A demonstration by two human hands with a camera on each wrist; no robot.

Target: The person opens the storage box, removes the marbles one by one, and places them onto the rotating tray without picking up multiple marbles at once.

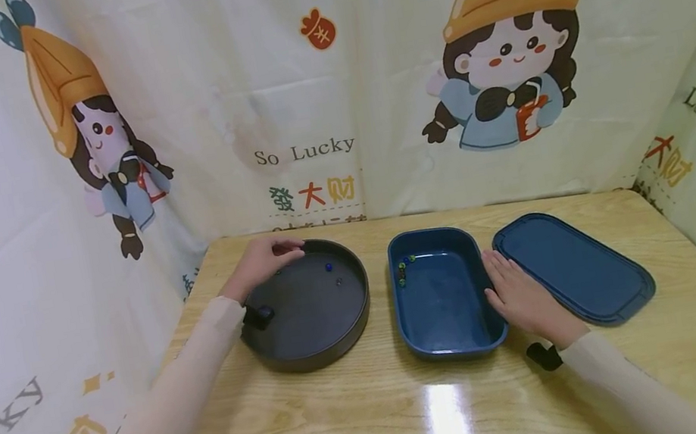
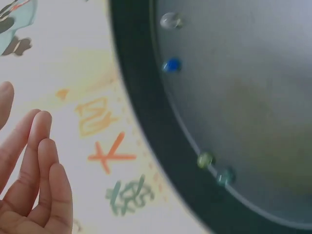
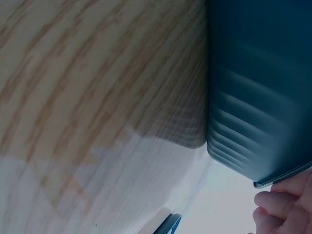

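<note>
My left hand (image 1: 266, 261) hovers over the far left part of a round dark pan (image 1: 316, 357), fingers extended with nothing visible between them. Inside the pan lie a blue marble (image 2: 172, 65), a clear marble (image 2: 170, 20), a green marble (image 2: 205, 160) and a teal marble (image 2: 225, 177), all near its wall in the left wrist view. To the right stands a deep blue rectangular container (image 1: 449, 307); several small marbles (image 1: 401, 269) sit at its far left corner. Against this container's right rim rests my right hand (image 1: 523, 295), its fingers nearly straight.
A blue lid (image 1: 574, 267) lies flat on the wooden table (image 1: 328, 428), right of the container and beside the right hand. Printed cloth (image 1: 388, 87) hangs behind the table and along both sides.
</note>
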